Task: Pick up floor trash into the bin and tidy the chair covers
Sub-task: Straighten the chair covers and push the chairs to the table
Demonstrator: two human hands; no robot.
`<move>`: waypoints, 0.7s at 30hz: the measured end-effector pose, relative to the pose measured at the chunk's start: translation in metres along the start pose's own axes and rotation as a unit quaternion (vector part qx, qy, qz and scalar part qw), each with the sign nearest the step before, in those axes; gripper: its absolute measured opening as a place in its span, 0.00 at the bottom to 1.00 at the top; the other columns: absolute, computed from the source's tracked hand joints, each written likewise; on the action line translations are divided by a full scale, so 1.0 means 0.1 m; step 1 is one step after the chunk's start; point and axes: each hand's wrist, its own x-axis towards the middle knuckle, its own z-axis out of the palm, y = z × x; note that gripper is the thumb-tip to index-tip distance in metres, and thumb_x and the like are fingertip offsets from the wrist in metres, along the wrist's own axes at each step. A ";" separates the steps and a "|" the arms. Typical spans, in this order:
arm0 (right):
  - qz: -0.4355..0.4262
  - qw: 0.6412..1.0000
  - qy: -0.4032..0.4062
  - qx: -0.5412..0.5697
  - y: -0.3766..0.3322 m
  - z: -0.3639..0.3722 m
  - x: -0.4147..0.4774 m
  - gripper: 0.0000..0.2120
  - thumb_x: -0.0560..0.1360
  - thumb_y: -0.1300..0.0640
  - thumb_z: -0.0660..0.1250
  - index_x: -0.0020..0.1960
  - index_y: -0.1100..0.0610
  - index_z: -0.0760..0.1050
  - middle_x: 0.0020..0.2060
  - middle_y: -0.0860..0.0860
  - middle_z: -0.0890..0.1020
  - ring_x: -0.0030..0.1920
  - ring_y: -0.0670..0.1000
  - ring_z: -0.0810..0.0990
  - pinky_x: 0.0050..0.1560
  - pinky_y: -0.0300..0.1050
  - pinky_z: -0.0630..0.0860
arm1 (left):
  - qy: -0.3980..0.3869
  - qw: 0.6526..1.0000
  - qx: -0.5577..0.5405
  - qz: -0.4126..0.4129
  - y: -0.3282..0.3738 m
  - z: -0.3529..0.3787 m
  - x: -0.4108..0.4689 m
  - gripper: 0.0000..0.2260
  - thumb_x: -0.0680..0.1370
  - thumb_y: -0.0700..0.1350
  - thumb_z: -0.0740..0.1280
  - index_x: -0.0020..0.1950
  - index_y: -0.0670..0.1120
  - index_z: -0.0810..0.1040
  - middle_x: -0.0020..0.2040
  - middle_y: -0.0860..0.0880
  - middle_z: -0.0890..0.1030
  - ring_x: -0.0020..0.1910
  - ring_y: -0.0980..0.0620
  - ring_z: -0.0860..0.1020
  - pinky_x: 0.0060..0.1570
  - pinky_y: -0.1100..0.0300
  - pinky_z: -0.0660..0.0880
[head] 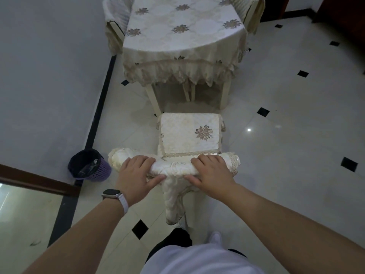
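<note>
A chair stands in front of me, facing the table. Its seat cover (187,133) is cream with one embroidered flower. The cream cover on the chair's backrest (173,168) is bunched along the top rail and hangs down behind. My left hand (138,175) grips the covered rail on its left part, fingers over the top and thumb underneath. My right hand (211,172) grips it the same way on the right part. A purple bin (89,165) with a black liner stands on the floor left of the chair, by the wall.
The table (181,36) under a cream flowered cloth stands beyond the chair. Two more covered chairs (114,22) flank it at the far end. A grey wall with a black skirting runs along the left. A glass panel (25,210) is at lower left. White tiles spread to the right.
</note>
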 end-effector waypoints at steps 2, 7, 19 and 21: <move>-0.033 0.999 0.020 0.004 0.05 0.04 0.04 0.29 0.78 0.32 0.52 0.49 0.55 0.78 0.41 0.50 0.79 0.41 0.55 0.77 0.46 0.51 0.73 | 0.018 1.000 -0.011 0.022 -0.07 0.04 0.05 0.33 0.75 0.73 0.54 0.54 0.46 0.81 0.49 0.48 0.80 0.50 0.44 0.79 0.55 0.43 0.74; -0.063 0.997 0.044 0.008 0.21 -0.01 0.25 0.30 0.79 0.33 0.50 0.47 0.56 0.78 0.40 0.50 0.79 0.39 0.54 0.77 0.41 0.49 0.74 | 0.052 0.997 -0.037 0.049 -0.16 0.07 0.32 0.33 0.73 0.74 0.57 0.51 0.46 0.83 0.46 0.49 0.82 0.46 0.46 0.79 0.53 0.47 0.74; 0.005 0.996 0.076 -0.047 0.34 -0.32 1.10 0.30 0.80 0.34 0.49 0.52 0.56 0.79 0.44 0.50 0.82 0.43 0.53 0.81 0.48 0.49 0.77 | 0.151 0.981 -0.083 0.090 -0.47 -0.03 1.40 0.30 0.71 0.74 0.61 0.44 0.47 0.83 0.40 0.51 0.80 0.41 0.47 0.78 0.44 0.52 0.72; 0.030 0.995 0.083 -0.053 0.36 -0.35 1.21 0.29 0.80 0.34 0.49 0.54 0.55 0.78 0.46 0.50 0.81 0.46 0.53 0.80 0.52 0.48 0.74 | 0.154 0.980 -0.087 0.092 -0.50 -0.04 1.58 0.30 0.71 0.74 0.61 0.43 0.48 0.82 0.40 0.51 0.80 0.40 0.47 0.77 0.44 0.52 0.71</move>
